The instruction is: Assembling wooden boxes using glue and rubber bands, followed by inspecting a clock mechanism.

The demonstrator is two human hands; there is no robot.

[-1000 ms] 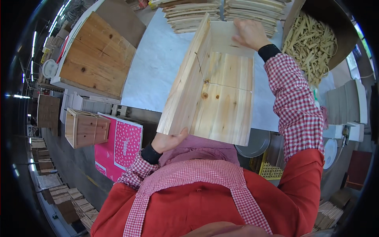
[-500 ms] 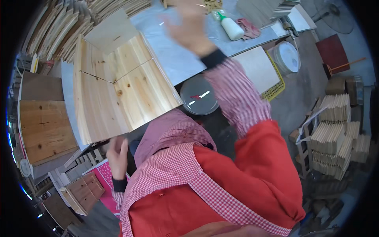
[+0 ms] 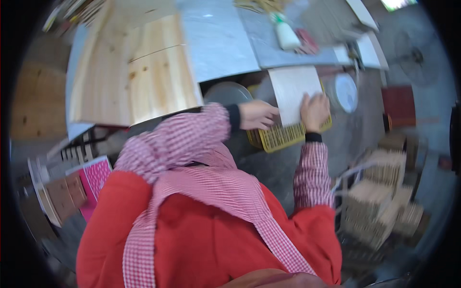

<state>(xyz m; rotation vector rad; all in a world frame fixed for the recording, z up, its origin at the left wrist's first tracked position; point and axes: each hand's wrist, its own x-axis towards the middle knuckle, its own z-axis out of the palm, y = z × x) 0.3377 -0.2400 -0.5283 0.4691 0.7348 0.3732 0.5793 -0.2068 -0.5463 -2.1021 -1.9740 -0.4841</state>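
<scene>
A pale rectangular board lies over a yellow plastic crate to the right of the table. My right hand is at the board's right edge, its fingers bent over it in a grip; the fingertips are blurred. My left hand reaches across from the left. Its fingers are apart and point at the board's left edge, with nothing in them. On the table at the left stands an open wooden box of knotty light wood panels, away from both hands.
A white glue bottle with a green cap and a reddish cloth lie on the table. A white-lidded bucket stands right of the crate, a round grey container left of it. Stacked wood pieces are at the right.
My view has turned to the right. My right hand has come down from above the table to the board. My left hand has crossed from beneath the box to the crate.
</scene>
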